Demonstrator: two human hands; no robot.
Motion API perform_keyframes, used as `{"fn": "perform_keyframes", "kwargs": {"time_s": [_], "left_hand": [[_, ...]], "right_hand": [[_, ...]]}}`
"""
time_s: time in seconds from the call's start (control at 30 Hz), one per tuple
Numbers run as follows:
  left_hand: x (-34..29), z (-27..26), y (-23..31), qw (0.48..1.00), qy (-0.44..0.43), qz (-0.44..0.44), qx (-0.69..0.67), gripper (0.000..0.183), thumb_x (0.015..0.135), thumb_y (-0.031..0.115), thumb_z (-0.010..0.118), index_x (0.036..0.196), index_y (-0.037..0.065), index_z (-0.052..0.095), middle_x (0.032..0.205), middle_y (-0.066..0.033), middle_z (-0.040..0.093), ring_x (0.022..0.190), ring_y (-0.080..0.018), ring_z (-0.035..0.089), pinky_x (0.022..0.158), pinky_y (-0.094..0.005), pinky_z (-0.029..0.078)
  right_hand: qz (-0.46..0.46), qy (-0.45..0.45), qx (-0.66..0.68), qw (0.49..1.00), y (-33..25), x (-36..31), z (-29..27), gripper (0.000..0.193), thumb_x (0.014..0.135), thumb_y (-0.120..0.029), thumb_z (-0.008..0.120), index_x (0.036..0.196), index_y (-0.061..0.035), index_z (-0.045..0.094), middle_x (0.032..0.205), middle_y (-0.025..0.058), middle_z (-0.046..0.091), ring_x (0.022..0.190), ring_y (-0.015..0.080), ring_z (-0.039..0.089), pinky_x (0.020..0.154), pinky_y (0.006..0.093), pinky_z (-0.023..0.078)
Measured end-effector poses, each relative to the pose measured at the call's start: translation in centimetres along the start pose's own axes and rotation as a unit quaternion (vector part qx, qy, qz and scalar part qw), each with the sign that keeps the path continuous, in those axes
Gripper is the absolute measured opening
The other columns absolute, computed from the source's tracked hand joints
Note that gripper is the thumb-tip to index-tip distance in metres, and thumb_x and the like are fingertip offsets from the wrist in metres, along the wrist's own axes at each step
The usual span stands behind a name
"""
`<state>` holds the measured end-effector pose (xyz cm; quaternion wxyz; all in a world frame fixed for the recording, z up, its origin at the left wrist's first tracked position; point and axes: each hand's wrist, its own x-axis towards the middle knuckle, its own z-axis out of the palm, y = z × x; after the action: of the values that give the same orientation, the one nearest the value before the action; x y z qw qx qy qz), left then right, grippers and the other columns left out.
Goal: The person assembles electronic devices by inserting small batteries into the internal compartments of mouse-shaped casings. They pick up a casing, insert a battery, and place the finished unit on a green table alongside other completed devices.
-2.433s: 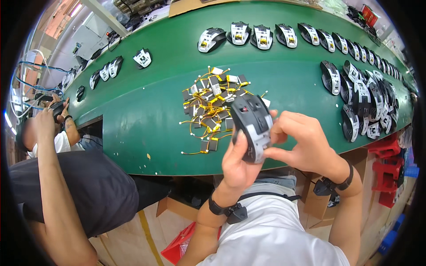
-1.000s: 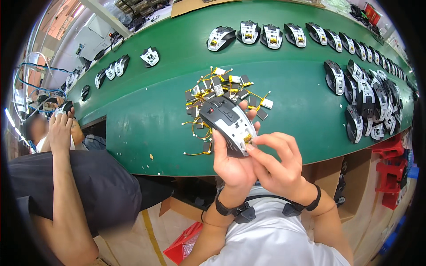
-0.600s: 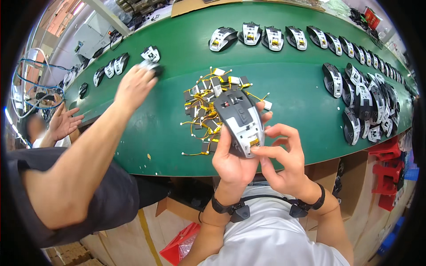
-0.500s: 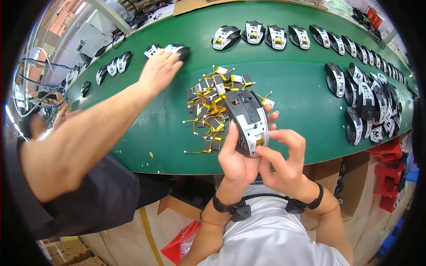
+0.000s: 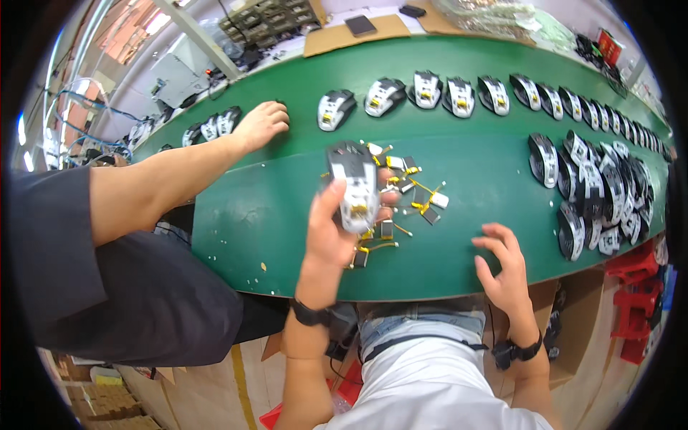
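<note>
A black-and-white computer mouse (image 5: 352,179) without its rear cover is gripped in my left hand (image 5: 330,240), thumb on one side and fingers on the other. Yellow shows in its open rear cavity. Beneath and beyond it lies a heap of small battery packs (image 5: 431,214) with yellow tape and thin leads, partly hidden by the mouse and hand. My right hand (image 5: 504,269) is off to the right over the green table, fingers apart and holding nothing.
A co-worker's hand (image 5: 264,123) reaches in from the left near the back. A row of similar mice (image 5: 335,110) runs along the far side. More mice are heaped in a pile (image 5: 591,178) at the right. Red stools (image 5: 634,308) stand beyond the table's right edge.
My right hand has let go of the mouse and moved right. My left hand has carried the mouse leftward. The co-worker's mouse now stands at the row's left end.
</note>
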<state>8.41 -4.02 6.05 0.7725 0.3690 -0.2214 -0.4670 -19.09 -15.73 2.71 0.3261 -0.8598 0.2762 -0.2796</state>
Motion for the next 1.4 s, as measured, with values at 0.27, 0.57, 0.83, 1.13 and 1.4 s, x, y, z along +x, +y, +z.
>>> {"fn": "perform_keyframes", "kwargs": {"time_s": [0.27,0.57,0.83,1.13,1.4], "left_hand": [[13.1,-13.1,5.6,0.919,0.304,0.022,0.249,0.036,0.091,0.036,0.064,0.107,0.003,0.062,0.090,-0.0051,0.070,0.072,-0.0151,0.068,0.060,-0.0314,0.057],[19.8,-21.4,8.2,0.576,0.280,0.013,0.768,0.058,0.083,0.037,0.070,0.130,0.006,0.055,0.121,-0.0186,0.061,0.099,-0.0357,0.064,0.084,-0.0525,0.054],[12.9,-9.7,5.9,0.700,0.116,0.204,0.674,0.043,0.089,0.023,0.065,0.126,0.002,0.056,0.126,-0.0174,0.054,0.119,-0.0280,0.053,0.095,-0.0390,0.046],[-5.2,7.9,-1.0,0.877,-0.238,0.075,0.411,0.040,0.076,0.010,0.070,0.113,-0.001,0.062,0.122,-0.0190,0.062,0.111,-0.0322,0.060,0.096,-0.0396,0.046],[-5.4,7.6,-12.0,0.846,-0.090,0.090,0.518,0.061,0.081,0.016,0.074,0.134,0.003,0.048,0.131,-0.0220,0.050,0.119,-0.0366,0.051,0.096,-0.0440,0.044]], "right_hand": [[-0.048,0.083,-0.089,0.991,0.7,-1.3,1.6,0.020,0.071,0.001,0.065,0.091,-0.0021,0.064,0.104,0.0127,0.060,0.099,0.0341,0.057,0.084,0.0417,0.048],[-0.061,0.087,-0.037,0.994,0.6,-1.4,0.6,0.017,0.072,0.000,0.067,0.089,-0.0027,0.066,0.104,0.0139,0.061,0.098,0.0336,0.059,0.085,0.0417,0.048],[0.048,0.228,-0.356,0.905,3.2,0.1,-12.6,0.036,0.073,-0.006,0.069,0.108,-0.0030,0.061,0.117,0.0161,0.057,0.110,0.0372,0.054,0.095,0.0447,0.043],[0.105,0.199,-0.391,0.892,5.3,-2.6,-8.2,0.043,0.073,-0.015,0.076,0.112,-0.0031,0.062,0.123,0.0174,0.057,0.110,0.0430,0.055,0.098,0.0493,0.043],[0.049,0.162,-0.047,0.985,1.5,-3.7,-3.3,0.035,0.069,-0.008,0.076,0.102,-0.0082,0.068,0.112,0.0130,0.061,0.113,0.0340,0.057,0.096,0.0442,0.045]]}}
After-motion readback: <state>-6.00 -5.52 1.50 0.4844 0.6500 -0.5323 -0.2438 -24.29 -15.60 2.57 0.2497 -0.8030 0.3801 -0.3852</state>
